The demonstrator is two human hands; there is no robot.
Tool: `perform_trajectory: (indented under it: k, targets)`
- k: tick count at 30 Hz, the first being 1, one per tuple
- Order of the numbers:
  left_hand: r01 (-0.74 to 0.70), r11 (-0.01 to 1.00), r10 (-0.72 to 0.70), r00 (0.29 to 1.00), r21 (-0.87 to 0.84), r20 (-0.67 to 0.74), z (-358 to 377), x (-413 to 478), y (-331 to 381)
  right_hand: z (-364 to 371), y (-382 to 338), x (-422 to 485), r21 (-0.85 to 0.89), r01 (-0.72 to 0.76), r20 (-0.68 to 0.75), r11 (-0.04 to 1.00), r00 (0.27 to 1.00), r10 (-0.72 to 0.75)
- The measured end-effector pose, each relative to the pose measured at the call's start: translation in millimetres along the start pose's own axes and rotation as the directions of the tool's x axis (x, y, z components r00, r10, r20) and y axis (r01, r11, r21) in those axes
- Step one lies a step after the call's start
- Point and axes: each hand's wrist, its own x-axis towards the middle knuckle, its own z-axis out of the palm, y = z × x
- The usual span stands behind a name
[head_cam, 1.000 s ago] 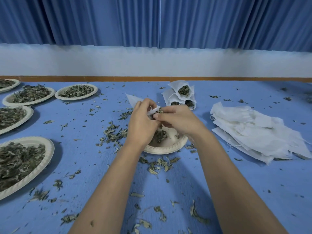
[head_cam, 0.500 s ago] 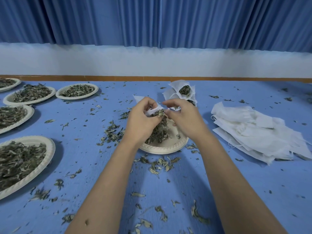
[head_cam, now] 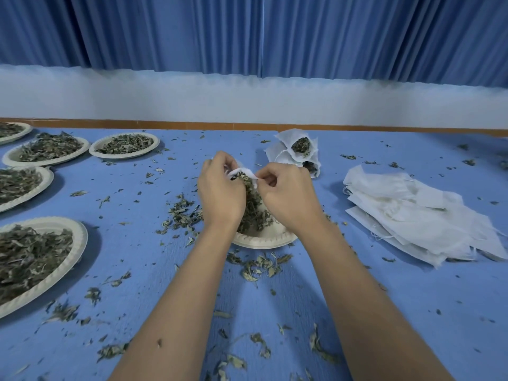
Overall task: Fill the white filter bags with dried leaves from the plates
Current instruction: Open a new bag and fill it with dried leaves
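Observation:
Above a paper plate [head_cam: 264, 239] in the middle of the blue table, both hands hold a white filter bag [head_cam: 242, 171] stuffed with dried leaves [head_cam: 251, 207]. My left hand [head_cam: 220, 193] grips the bag's left rim. The right rim is pinched by my right hand [head_cam: 286, 199]. The bag's mouth is stretched between them, and leaves show inside it. Most of the bag's body is hidden behind my hands.
Several filled bags [head_cam: 299, 152] lie stacked behind the plate. A pile of flat unfilled bags [head_cam: 417, 215] lies to the right. Several plates of dried leaves [head_cam: 41, 259] stand along the left. Loose leaves [head_cam: 181, 213] are scattered over the table.
My hands have drawn apart and risen a little, stretching the bag's mouth wider. My right hand moved from over the bag to pinching its right rim.

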Motion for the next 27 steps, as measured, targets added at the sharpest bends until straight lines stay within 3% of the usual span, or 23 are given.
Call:
perform_trajectory:
  k: [4, 9, 12, 20, 24, 27]
  targets:
    - [0.0, 0.998, -0.003, 0.999, 0.057, 0.053, 1.8, 6.4, 3.0, -1.5, 2.7, 2.3, 0.075, -0.102, 0.033, 0.992, 0.994, 0.1]
    - [0.231, 0.962, -0.158, 0.907, -0.146, 0.391, -13.8, 12.8, 3.1, -3.1, 9.1, 4.5, 0.086, -0.184, -0.023, 0.979, 0.982, 0.187]
    - [0.341, 0.911, -0.193, 0.849, -0.231, 0.491, -22.0, 15.3, 3.1, -3.5, 8.9, 5.9, 0.09, -0.2, -0.027, 0.976, 0.979, 0.203]
    - [0.065, 0.997, -0.056, 0.969, -0.031, 0.241, -10.9, 9.4, -4.8, -4.2, 3.0, 4.4, 0.122, -0.169, 0.014, 0.978, 0.986, 0.169]
    - [0.054, 0.995, -0.064, 0.991, 0.086, 0.118, -3.9, 11.1, -5.2, -3.6, -1.4, 3.6, 0.089, -0.134, 0.072, 0.987, 0.989, 0.128]
    - [0.109, 0.994, -0.108, 0.98, 0.0, 0.169, -4.7, 11.7, -2.3, -5.1, 0.5, 3.4, 0.109, -0.156, 0.044, 0.982, 0.987, 0.152]
